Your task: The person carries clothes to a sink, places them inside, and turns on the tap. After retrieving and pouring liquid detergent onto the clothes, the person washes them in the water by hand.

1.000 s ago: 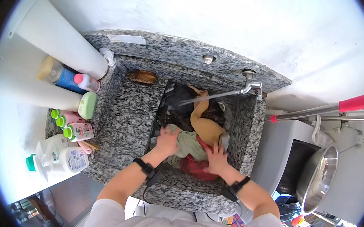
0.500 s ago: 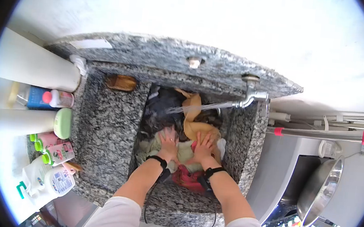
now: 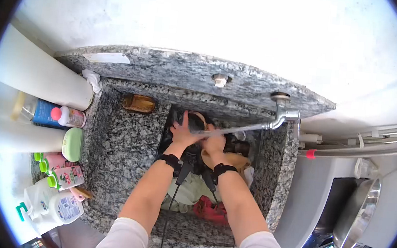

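Observation:
My left hand [image 3: 183, 133] lies with fingers spread on dark wet cloth [image 3: 176, 115] at the back of the sink basin. Close beside it on the right, my right hand [image 3: 214, 143] has its fingers curled in; what they hold is hidden by the hand and the water. A stream from the metal tap [image 3: 281, 117] runs across both hands. Tan cloth [image 3: 237, 163] lies right of my right hand, and a strip of it shows behind the hands. Pale green cloth [image 3: 188, 189] and red cloth [image 3: 211, 209] lie nearer me, under my wrists.
A speckled granite washboard slab [image 3: 127, 151] fills the sink's left side, with a brown scrubbing brush or soap block [image 3: 139, 103] at its back. Several bottles and a green soap box [image 3: 72, 144] line the left ledge. Pipes [image 3: 357, 149] and a metal basin [image 3: 358, 216] are on the right.
Both hands have moved away from me, from the pale green cloth to the dark cloth under the water stream. The tan cloth has shifted, and my right hand's fingers have curled in.

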`<action>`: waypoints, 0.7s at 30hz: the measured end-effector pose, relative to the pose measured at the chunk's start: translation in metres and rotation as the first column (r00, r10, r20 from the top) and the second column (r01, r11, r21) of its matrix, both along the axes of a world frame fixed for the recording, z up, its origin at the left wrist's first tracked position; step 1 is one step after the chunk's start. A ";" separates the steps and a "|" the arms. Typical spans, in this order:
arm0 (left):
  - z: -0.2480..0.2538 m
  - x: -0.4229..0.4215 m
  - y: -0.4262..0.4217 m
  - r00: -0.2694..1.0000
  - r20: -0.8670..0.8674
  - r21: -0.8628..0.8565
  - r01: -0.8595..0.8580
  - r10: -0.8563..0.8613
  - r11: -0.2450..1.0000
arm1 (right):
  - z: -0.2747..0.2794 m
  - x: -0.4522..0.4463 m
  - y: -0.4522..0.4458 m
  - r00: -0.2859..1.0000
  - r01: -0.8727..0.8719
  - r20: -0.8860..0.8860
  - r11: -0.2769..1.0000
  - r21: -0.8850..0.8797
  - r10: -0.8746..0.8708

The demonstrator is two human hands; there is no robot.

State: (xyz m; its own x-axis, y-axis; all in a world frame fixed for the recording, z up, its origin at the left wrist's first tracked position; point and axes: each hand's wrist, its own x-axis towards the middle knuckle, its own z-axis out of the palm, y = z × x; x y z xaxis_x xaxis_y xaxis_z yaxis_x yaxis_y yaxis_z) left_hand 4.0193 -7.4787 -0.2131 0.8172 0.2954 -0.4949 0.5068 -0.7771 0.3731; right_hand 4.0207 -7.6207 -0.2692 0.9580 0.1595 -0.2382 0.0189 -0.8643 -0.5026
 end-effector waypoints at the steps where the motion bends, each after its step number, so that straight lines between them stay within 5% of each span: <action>1: -0.006 -0.009 0.007 1.000 -0.004 0.000 0.000 0.000 1.000 | 0.010 -0.015 -0.009 0.998 0.016 -0.070 0.983 0.181 -0.003; 3: -0.021 -0.031 0.034 0.997 -0.053 -0.653 0.008 -0.057 0.757 | 0.044 -0.038 -0.025 0.993 -0.024 -0.093 0.910 0.413 0.069; 5: -0.021 -0.072 0.033 0.992 0.075 -0.553 0.125 -0.100 0.824 | 0.074 -0.066 -0.049 0.970 -0.191 -0.049 0.872 0.450 0.238; 7: 0.047 -0.096 0.029 0.939 -0.071 -0.512 0.254 -0.335 0.821 | 0.103 -0.088 -0.076 0.935 -0.297 -0.047 0.850 0.434 0.350; 9: 0.100 -0.104 0.021 0.743 -0.359 -0.429 0.406 -0.565 0.807 | 0.139 -0.104 -0.092 0.842 -0.538 0.096 0.817 0.208 0.531; 11: 0.107 -0.112 0.010 0.621 -0.427 -0.369 0.545 -0.658 0.753 | 0.151 -0.102 -0.084 0.915 -0.398 0.019 0.896 0.197 0.402; 13: 0.085 -0.131 -0.002 0.930 -0.098 0.048 0.359 -0.354 0.932 | 0.135 -0.100 -0.071 0.963 -0.254 -0.049 0.951 0.177 0.266; 15: 0.041 -0.131 -0.015 0.809 -0.413 -0.113 0.411 -0.419 0.905 | 0.077 -0.098 -0.054 0.884 -0.392 -0.302 0.918 -0.063 0.357; 18: -0.005 -0.122 -0.023 0.805 -0.459 0.063 0.453 -0.377 0.889 | 0.037 -0.075 -0.033 0.867 -0.442 -0.332 0.881 -0.171 0.371; 21: -0.039 -0.114 -0.015 0.878 -0.248 0.177 0.457 -0.409 0.872 | 0.009 -0.058 -0.026 0.857 -0.475 -0.339 0.848 -0.234 0.387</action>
State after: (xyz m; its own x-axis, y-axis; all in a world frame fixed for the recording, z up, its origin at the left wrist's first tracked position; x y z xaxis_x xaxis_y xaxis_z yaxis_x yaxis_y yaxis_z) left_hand 3.9052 -7.4940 -0.2526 0.7812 0.0559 -0.6217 0.1436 -0.9854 0.0919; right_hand 3.9622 -7.6466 -0.2605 0.6988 0.4200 -0.5791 0.3279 -0.9075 -0.2625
